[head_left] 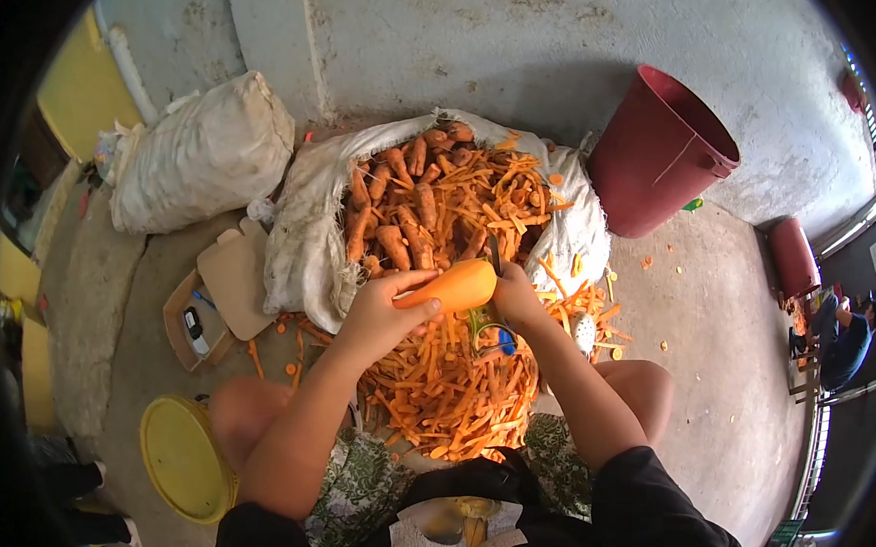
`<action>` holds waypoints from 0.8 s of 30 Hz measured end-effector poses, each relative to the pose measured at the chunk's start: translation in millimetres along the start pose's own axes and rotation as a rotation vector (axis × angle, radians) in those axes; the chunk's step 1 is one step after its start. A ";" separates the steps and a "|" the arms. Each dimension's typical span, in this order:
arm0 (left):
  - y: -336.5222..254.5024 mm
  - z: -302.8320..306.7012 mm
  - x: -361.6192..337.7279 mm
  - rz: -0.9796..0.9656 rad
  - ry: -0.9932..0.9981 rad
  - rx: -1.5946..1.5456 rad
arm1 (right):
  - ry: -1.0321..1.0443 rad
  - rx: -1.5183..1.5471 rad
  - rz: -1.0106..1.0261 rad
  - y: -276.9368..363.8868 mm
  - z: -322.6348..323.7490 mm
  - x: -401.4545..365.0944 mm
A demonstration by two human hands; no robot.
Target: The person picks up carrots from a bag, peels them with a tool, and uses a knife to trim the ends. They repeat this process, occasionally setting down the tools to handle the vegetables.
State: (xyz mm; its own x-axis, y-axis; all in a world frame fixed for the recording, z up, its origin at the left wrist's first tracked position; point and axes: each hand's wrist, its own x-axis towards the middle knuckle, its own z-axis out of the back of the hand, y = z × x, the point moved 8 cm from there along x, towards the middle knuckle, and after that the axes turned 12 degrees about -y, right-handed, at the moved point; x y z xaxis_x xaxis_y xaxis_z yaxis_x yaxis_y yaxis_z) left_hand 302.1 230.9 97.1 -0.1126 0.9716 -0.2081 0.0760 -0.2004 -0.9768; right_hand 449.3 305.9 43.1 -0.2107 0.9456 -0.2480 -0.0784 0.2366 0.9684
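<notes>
My left hand (383, 312) is wrapped round a peeled, bright orange carrot (465, 284), held level in front of me. At the carrot's thick end my right hand (518, 298) grips a knife (495, 252), its dark narrow blade pointing up and away from me; the handle is hidden in my fingers. Beyond both hands, an opened white sack (306, 215) holds unpeeled carrots (394, 244) with cut strips lying over its right side. Below my hands spreads a big heap of carrot peelings (452, 398), with a small blue object (506, 341) and some green loops on it.
A maroon bin (646, 160) leans right of the sack. A full white sack (207, 156) lies at the left, near an open cardboard box (194, 325) and a yellow lidded bucket (184, 461). Another person (846, 341) sits far right by a red container (793, 258).
</notes>
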 end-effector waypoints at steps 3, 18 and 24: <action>9.0 -0.5 5.5 -0.094 0.033 0.467 | -0.077 -0.324 0.150 17.2 4.5 0.4; 10.8 -12.7 17.0 -0.350 -0.179 0.693 | -0.110 -1.117 0.502 48.3 -13.4 -45.4; 19.3 -12.3 24.0 -0.387 -0.260 0.800 | -0.133 -1.152 0.444 39.5 -18.2 -49.3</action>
State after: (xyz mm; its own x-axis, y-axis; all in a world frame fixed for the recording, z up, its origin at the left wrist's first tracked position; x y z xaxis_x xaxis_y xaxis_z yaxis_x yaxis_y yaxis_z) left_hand 313.0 251.8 73.9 -0.2139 0.9496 0.2293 -0.7092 0.0105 -0.7049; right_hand 438.9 264.6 93.2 -0.3426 0.9249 0.1651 -0.8496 -0.3800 0.3658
